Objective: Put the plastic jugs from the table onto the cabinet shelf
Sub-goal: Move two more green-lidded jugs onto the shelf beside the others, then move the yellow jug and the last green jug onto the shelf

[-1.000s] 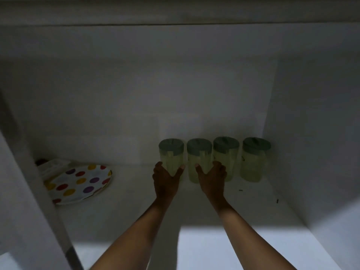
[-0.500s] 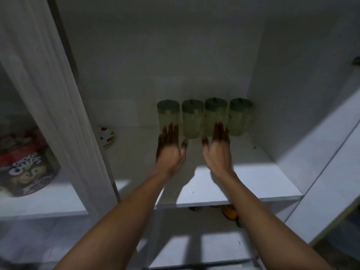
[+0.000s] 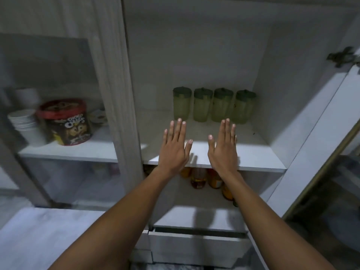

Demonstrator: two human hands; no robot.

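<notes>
Several pale green plastic jugs with dark green lids stand upright in a row at the back of the white cabinet shelf; the leftmost jug and the rightmost jug bound the row. My left hand hovers flat, palm down, fingers apart, in front of the leftmost jug without touching it. My right hand is held the same way in front of the right half of the row, also empty.
A vertical cabinet post stands left of the shelf. Behind a glass door on the left sit a Choco Chips tin and stacked white bowls. Bottles fill the shelf below. The open cabinet door hangs at right.
Both hands let go of the middle jugs and drew back toward the shelf's front edge, opening flat. The view pulled away from the cabinet, revealing the left compartment and lower shelf.
</notes>
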